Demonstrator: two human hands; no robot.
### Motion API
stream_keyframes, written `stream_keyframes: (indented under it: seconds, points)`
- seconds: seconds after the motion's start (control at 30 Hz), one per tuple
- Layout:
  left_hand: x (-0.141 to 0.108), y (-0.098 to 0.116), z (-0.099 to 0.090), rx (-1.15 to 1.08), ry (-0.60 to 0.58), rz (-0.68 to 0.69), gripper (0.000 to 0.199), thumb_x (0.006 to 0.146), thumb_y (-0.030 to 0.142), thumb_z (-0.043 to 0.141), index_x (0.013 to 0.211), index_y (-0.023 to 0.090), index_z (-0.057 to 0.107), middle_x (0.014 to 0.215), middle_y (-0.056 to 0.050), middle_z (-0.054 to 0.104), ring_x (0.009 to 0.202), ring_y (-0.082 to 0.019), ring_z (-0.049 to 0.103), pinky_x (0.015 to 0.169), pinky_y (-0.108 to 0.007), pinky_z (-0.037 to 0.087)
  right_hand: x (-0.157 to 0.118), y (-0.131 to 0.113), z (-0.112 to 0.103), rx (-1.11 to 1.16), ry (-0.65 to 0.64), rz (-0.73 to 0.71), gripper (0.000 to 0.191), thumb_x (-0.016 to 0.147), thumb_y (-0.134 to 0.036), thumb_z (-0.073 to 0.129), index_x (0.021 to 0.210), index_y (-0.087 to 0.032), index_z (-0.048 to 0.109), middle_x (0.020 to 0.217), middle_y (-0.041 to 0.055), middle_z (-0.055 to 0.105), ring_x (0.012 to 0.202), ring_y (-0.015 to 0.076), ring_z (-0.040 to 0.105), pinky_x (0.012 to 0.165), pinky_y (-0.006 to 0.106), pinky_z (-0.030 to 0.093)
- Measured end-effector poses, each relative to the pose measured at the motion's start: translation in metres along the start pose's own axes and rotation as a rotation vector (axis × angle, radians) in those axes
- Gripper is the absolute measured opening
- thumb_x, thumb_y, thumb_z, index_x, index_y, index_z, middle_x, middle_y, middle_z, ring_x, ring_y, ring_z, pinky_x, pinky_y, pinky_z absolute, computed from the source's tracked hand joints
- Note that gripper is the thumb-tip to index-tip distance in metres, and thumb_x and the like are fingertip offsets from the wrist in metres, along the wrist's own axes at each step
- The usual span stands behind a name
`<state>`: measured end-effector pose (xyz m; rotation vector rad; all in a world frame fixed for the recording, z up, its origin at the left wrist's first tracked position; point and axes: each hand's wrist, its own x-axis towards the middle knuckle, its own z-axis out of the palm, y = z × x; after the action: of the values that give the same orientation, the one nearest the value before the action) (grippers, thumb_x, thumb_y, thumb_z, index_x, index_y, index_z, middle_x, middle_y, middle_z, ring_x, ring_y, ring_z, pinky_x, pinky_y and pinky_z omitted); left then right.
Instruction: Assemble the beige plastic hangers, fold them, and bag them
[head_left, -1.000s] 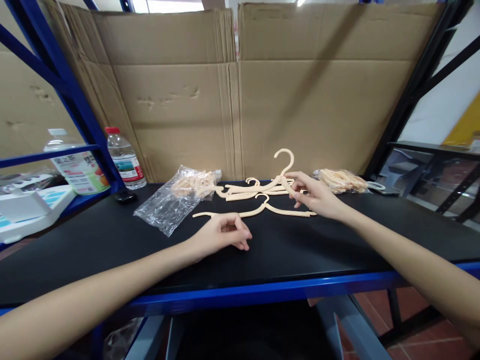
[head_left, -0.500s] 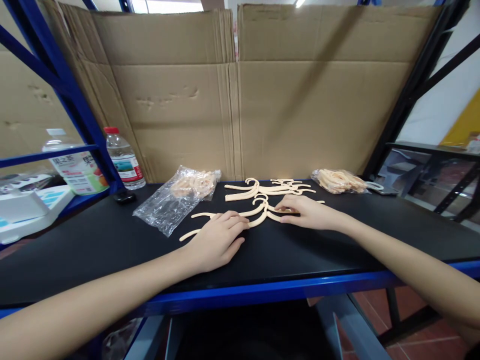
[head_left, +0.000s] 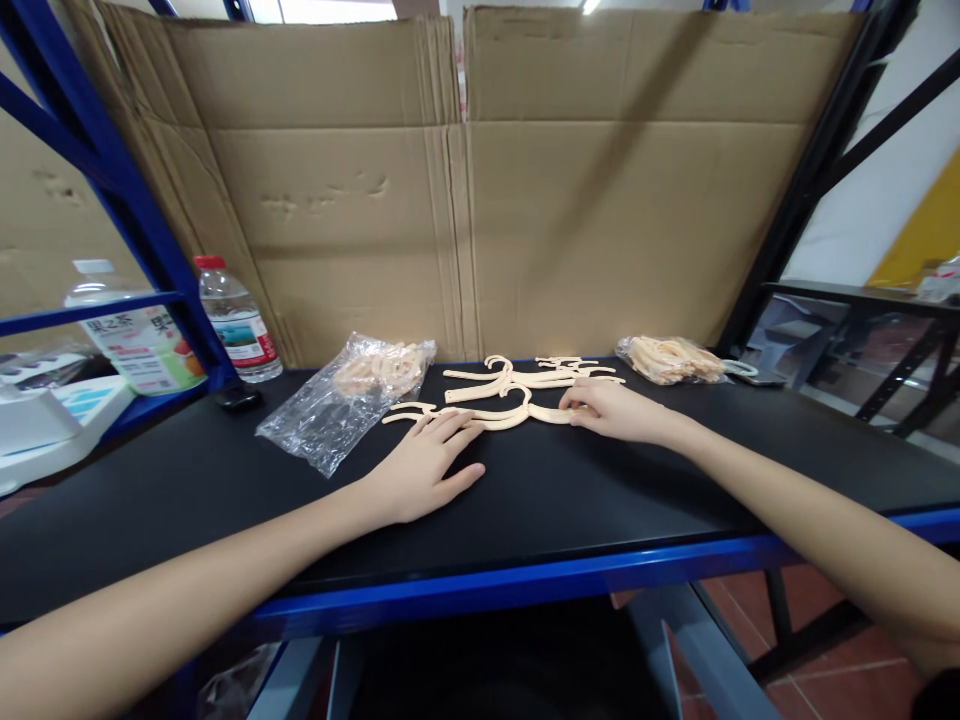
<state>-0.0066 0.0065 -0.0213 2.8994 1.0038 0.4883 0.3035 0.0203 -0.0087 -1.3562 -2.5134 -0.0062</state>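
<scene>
Head view: from the grip of the right hand (head_left: 621, 408), pinched on one arm, the front hanger (head_left: 516, 420) runs crosswise leftward along the counter (head_left: 540, 505) to the left hand (head_left: 416, 470), equally near, its fingers spread over the other arm.

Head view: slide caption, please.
Left hand and right hand on cream hangers, black tabletop, plastic bags either side, brown cardboard behind.

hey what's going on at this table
A person is handling the front pale hangers, which lie on a black tabletop. The left hand rests over their left side, and the right hand seems to pinch their right side. More hangers lie behind, flanked by a left bag and a right bag of pale pieces.
</scene>
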Motion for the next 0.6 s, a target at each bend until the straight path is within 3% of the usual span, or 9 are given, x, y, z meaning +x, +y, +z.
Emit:
stream_keyframes:
  seconds: [0.6]
  points:
    - [0.006,-0.015,0.004,-0.009,0.001,-0.071,0.050,0.091,0.044,0.044,0.133,0.016,0.048,0.143,-0.015,0.041,0.133,-0.029,0.035,0.110,-0.046,0.025,0.007,0.011,0.010,0.029,0.054,-0.005,0.018,0.085,-0.018,0.050,0.094,-0.015,0.065,0.093,0.0095,0.063,0.086,0.0207,0.057,0.077,0.033,0.044]
